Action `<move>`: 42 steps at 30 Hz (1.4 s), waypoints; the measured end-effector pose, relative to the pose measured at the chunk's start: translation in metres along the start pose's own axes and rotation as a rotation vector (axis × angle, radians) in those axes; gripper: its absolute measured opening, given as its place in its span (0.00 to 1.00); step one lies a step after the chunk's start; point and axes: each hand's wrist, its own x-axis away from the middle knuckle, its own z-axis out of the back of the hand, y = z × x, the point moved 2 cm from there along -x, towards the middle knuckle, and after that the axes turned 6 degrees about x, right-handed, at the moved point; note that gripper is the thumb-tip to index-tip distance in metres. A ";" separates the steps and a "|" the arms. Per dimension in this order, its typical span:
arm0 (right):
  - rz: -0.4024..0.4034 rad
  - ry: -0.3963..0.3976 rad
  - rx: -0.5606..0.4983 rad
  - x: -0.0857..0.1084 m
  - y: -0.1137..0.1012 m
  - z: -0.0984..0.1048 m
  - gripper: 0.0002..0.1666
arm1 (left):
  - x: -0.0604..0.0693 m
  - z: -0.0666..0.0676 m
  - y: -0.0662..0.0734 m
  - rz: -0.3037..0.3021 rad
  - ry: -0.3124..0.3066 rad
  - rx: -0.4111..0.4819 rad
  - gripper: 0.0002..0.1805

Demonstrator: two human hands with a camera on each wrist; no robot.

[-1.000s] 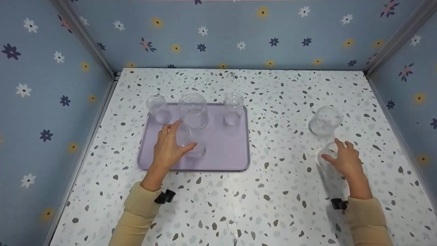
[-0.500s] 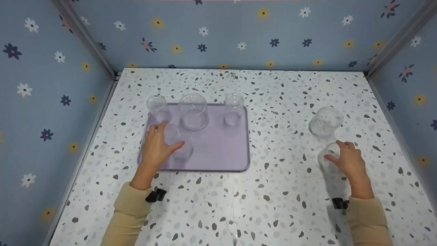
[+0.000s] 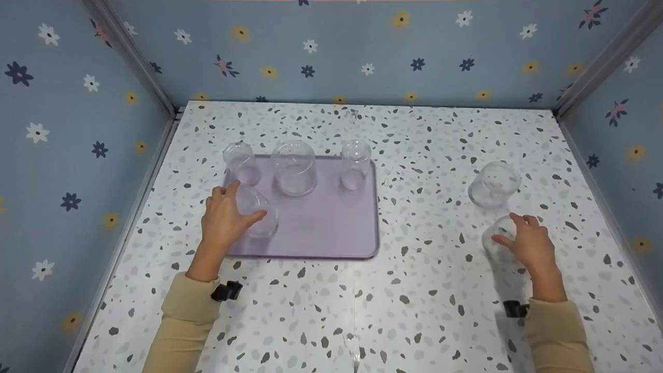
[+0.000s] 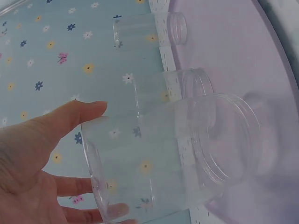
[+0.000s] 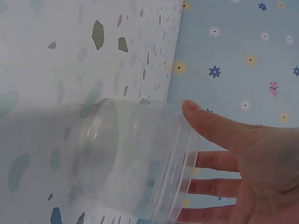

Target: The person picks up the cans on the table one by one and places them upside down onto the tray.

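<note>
Head | left hand (image 3: 221, 220) grips wide jar (image 4: 149, 154) over tray (image 3: 331, 228) | right hand (image 3: 531, 241) grips second jar (image 5: 135, 158) right of tray | forward drift might topple rear-left jar (image 3: 243, 163)

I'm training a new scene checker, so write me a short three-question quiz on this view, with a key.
1. Count: how many clear cylindrical containers stand in the row along the back of the pale purple rectangular tray?
2. True or false: the left hand grips a wide, clear cylinder.
3. Choose: of the two clear containers right of the tray, the right hand holds A) the farther, B) the nearer, C) neither.

Key: 1. Three. 2. True. 3. B, the nearer container.
</note>
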 end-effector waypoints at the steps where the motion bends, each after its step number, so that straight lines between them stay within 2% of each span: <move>1: 0.002 0.001 0.001 0.000 0.000 0.000 0.41 | -0.001 0.001 -0.001 0.004 -0.001 -0.005 0.47; 8: 0.016 0.011 0.011 -0.001 0.000 0.001 0.41 | -0.005 0.004 -0.009 0.040 -0.008 -0.023 0.47; 15: 0.017 0.025 0.010 -0.001 0.000 0.002 0.41 | -0.011 0.008 -0.017 0.098 -0.042 -0.059 0.48; 23: 0.009 0.019 0.005 -0.001 0.000 0.002 0.41 | -0.018 0.012 -0.020 0.105 -0.072 -0.090 0.48; 32: -0.016 0.011 0.009 -0.001 0.001 0.002 0.42 | -0.025 0.014 -0.024 0.113 -0.136 -0.098 0.49; 42: -0.037 0.019 -0.009 0.000 0.002 0.000 0.41 | -0.029 0.014 -0.029 0.132 -0.144 -0.087 0.48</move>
